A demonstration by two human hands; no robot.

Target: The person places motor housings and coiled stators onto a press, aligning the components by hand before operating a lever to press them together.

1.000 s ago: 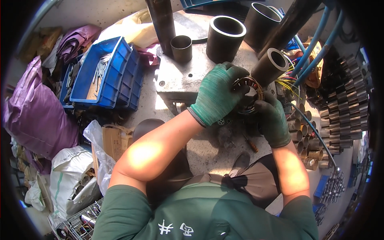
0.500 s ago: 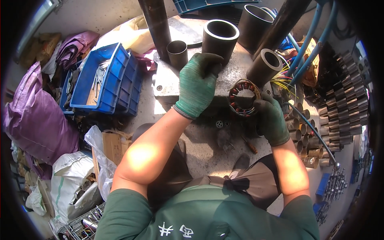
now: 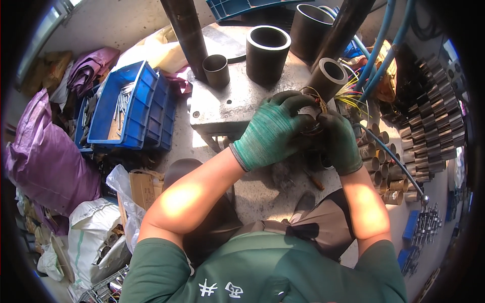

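Both my hands wear green gloves with dark fingers and meet over a ring-shaped motor stator with copper windings. My right hand grips the ring's right side. My left hand is closed around its left side, covering most of it; only some winding and a thin wire loop show above the fingers. Just beyond the hands is a metal block. On it stand a thick-walled dark cylinder and a small short tube. A tilted sleeve sits close behind my right hand.
Dark posts rise from the block, with a wide tube at the back. Blue bins of metal rods stand left, near a purple sack. Blue hoses, coloured wires and stacked metal tubes lie right.
My left hand has left the thick-walled cylinder, moving right and toward me onto the stator. My right hand still holds the stator, which is now mostly covered. The view has shifted slightly.
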